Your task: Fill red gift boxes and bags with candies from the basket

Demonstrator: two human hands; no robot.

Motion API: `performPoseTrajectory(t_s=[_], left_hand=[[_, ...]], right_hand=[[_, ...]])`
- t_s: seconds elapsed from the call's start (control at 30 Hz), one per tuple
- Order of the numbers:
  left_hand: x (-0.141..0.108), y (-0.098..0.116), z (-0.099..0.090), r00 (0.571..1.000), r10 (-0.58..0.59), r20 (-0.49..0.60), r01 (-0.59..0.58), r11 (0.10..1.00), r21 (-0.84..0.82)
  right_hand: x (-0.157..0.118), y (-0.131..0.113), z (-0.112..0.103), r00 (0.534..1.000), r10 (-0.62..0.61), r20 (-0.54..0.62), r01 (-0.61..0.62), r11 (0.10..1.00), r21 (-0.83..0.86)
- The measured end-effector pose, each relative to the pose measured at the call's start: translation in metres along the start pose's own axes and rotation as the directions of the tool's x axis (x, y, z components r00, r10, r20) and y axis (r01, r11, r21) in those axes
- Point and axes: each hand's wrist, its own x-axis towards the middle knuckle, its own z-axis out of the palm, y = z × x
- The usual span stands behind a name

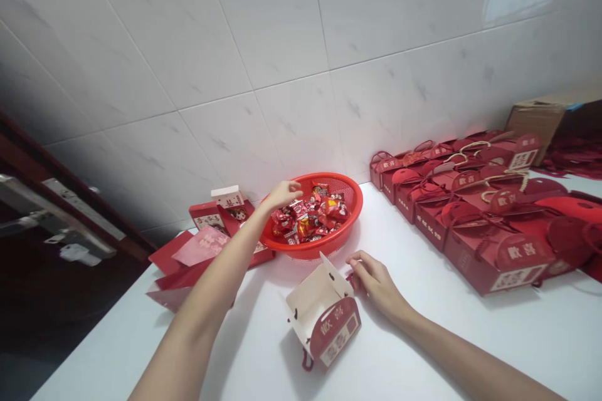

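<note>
An open-topped gift box [324, 319], red outside with a cream inside, stands on the table before me. No contents are visible inside it. At its right side, my right hand [374, 279] rests with curled fingers on a dark red cord [350, 280] of the box. My left hand [284, 194] is over the left rim of a red plastic basket [350, 225]. Its fingers are bent and slightly apart, with nothing visible in them. Red-wrapped candies [315, 216] lie in the basket below, partly hidden by the hand.
Rows of closed red gift boxes [489, 244] with cord handles stand on the right of the white table [404, 351]. A cardboard box [536, 122] is behind them. Red bags and cartons [202, 247] lie left of the basket, against the tiled wall [291, 125].
</note>
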Motion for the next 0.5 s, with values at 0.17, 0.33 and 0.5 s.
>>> performPoseTrajectory(t_s=[0.17,0.33,0.5], left_hand=[[-0.007,-0.022,-0.012,0.989,-0.087,0.121,0.038,0.932,0.362],[-0.012,-0.031,-0.001,0.994,-0.061,0.088,0.018,0.904,0.426],[-0.007,-0.033,0.009,0.996,-0.056,0.067,0.02,0.892,0.452]], right_hand=[[0.0,0.001,0.002,1.0,0.0,-0.005,0.0,0.999,0.041],[0.001,0.004,0.001,1.0,-0.002,-0.004,0.003,0.999,0.033],[0.001,0.0,0.003,1.0,0.012,0.002,-0.012,0.999,0.047]])
